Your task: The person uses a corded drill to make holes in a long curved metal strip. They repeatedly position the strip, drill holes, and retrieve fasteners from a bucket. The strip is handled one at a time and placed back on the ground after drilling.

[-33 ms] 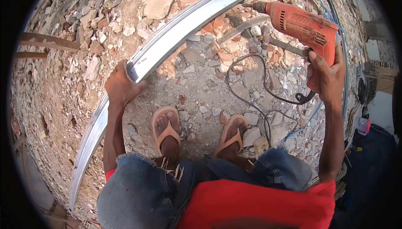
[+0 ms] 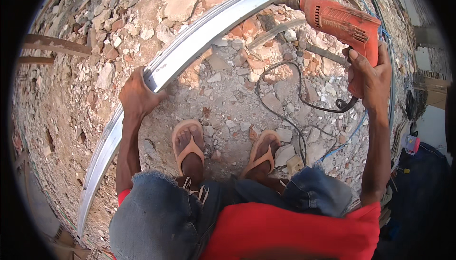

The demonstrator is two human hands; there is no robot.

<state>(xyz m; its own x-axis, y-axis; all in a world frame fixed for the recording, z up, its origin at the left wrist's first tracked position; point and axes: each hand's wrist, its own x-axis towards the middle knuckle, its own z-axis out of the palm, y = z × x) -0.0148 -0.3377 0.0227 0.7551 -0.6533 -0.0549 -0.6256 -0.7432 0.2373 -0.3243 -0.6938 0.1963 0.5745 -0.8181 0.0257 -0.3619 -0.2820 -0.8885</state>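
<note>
Plainly, right fingers (image 2: 362, 63) grip a scuffed red drill (image 2: 342, 21), left fingers (image 2: 136, 78) a silvery channel (image 2: 202, 35)

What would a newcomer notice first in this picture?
Probably the red corded drill at upper right, gripped by the right hand. Next, the long silvery metal channel, running from the top edge to lower left, with the left hand on it. Peach flip-flops stand on rubble near the centre.

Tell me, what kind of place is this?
It looks like a building or demolition site, probably outdoors. Broken bricks and stones cover the ground, the right hand holds a red power drill, and the left hand is on a long metal strip.
</note>
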